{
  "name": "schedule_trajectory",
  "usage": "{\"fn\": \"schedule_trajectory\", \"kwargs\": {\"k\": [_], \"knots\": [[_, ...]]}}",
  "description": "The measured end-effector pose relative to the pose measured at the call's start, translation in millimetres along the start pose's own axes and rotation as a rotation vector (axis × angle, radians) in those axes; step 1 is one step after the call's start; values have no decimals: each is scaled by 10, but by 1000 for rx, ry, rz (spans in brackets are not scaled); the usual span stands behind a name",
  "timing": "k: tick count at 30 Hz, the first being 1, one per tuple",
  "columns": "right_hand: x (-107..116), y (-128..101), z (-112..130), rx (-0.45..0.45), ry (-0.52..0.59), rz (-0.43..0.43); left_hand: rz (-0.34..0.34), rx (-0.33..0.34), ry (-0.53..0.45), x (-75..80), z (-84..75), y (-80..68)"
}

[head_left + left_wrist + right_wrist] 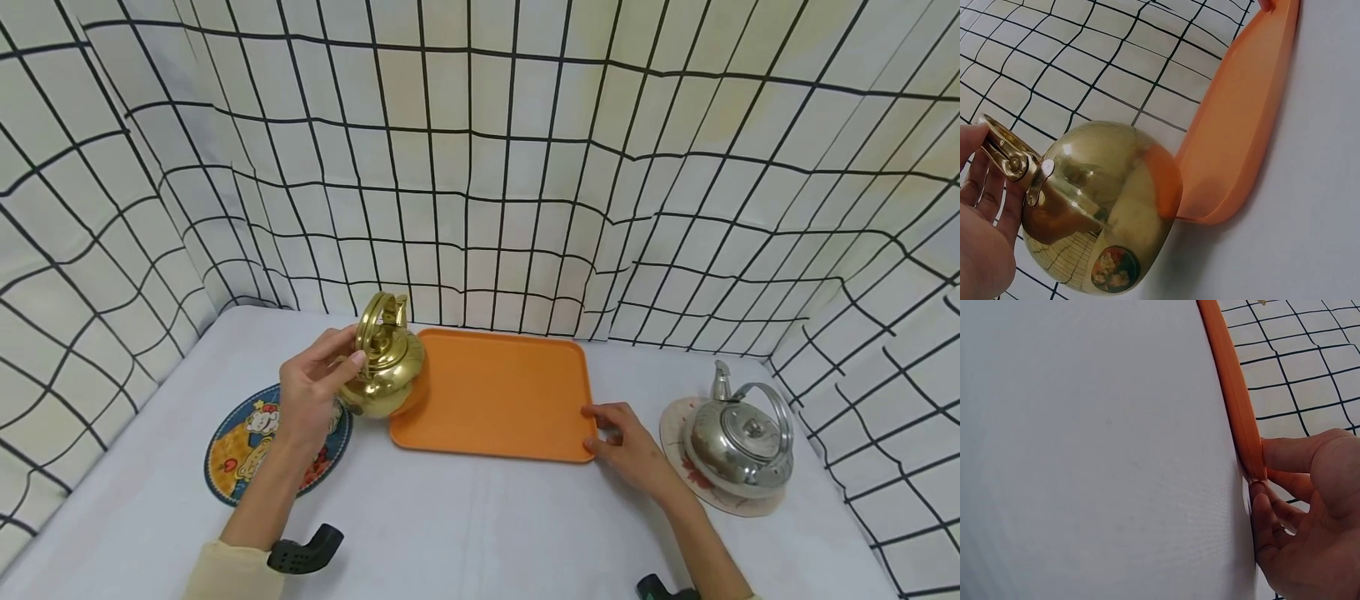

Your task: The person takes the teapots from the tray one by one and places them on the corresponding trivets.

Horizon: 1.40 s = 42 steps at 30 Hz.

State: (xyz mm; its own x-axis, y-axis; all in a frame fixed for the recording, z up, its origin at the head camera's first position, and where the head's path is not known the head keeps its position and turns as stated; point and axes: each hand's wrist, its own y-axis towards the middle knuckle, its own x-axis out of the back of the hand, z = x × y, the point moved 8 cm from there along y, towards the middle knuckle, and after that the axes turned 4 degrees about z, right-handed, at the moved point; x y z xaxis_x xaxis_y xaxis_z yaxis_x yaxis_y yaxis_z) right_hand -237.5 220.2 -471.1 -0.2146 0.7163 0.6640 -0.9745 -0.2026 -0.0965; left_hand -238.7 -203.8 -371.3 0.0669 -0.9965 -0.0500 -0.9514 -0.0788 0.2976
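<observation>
left hand (311,392) holds brass kettle (384,367) (over tray (495,392) edge)

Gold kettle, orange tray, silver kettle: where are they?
gold kettle (386,371), head view, round belly
tray (495,392), head view, bare floor
silver kettle (738,450), head view, body below the lid

Over on the right there's a silver kettle (742,442) sitting on a floral plate (678,433). Near left is a round cartoon-print plate (240,454). White tablecloth (465,525) under everything, and a black-grid white curtain (487,167) wraps the far side and both flanks.
</observation>
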Motion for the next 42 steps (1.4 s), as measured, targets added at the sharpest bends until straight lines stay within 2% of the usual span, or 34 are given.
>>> {"fn": "schedule_trajectory", "kwargs": {"k": [17, 24, 29, 42], "knots": [[-15, 26, -34, -31, -3, 9, -24, -23, -18, 150, -34, -38], [-19, 18, -16, -11, -4, 15, -26, -13, 12, 259, -41, -77], [-9, 14, -34, -19, -9, 10, -37, -6, -12, 316, -38, -93], [1, 13, -2, 6, -10, 1, -68, -7, 9, 423, -35, -114]]}}
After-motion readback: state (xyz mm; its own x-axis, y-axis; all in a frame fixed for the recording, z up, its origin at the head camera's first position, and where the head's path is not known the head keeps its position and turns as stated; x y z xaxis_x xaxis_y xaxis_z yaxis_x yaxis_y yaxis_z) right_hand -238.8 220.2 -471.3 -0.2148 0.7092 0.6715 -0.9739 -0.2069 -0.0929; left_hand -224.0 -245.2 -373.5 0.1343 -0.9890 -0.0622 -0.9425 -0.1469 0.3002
